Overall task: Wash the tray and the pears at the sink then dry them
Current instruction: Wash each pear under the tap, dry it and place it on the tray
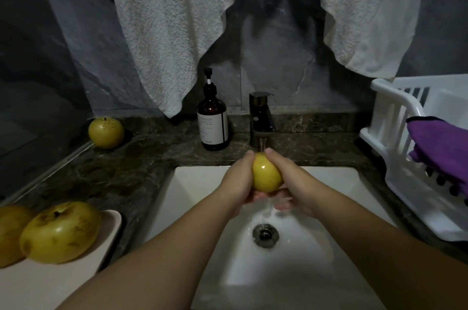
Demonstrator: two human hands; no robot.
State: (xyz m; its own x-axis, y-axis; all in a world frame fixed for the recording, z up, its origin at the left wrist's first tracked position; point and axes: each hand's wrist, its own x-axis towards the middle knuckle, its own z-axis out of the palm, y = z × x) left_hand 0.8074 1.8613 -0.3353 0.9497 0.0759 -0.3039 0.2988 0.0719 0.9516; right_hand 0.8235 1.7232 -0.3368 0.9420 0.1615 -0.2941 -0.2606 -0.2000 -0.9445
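I hold one pear [267, 174] w/ both hands: my left hand [239, 179] and right hand [291, 183] curl around it, under the faucet [260, 119] water, above the white sink [192, 183]. Two pears [60, 232] lie on the tray [111, 231] at left (one cut by the frame edge). Another pear [106, 132] stands on the counter [141, 157], near the soap bottle [213, 123]. A purple cloth [438, 140] hangs on the white rack [395, 117] at right.

Yellow pears [267, 174] (brown-speckled), purple cloth [440, 142], white rack [395, 117], amber bottle [212, 119], seemingly brown-veined marble counter [141, 157]
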